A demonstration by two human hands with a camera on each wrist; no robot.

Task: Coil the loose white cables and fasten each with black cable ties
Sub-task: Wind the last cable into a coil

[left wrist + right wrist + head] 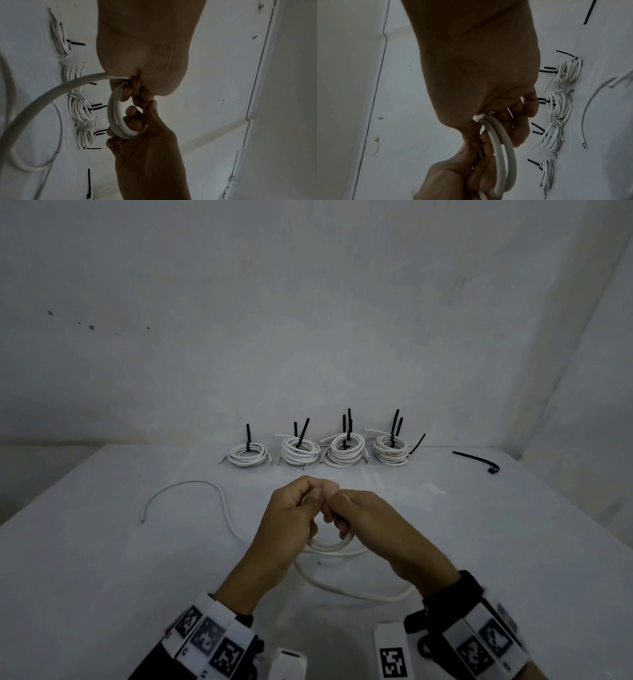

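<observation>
- My left hand (291,508) and right hand (370,525) meet over the middle of the counter (102,559), both clenched around the same small coil (330,544) of white cable; the wrist views show two turns made.
- The fingers (133,109) of my right hand hook through the loop, and my left-hand fingers pinch it at the top.
- The free tail (191,484) of the cable trails away toward 10 o'clock, its end lying flat on the counter.
- Four finished coils (318,450) stand in a row at 12 o'clock, black ties sticking up.
- One spare tie (478,458) lies at 2 o'clock, well apart from my hands.
- To do this step well, I judge I should keep one hand pinching the turns together while the other feeds slack, matching each new loop to the first, so nothing springs open before I reach for the tie.
</observation>
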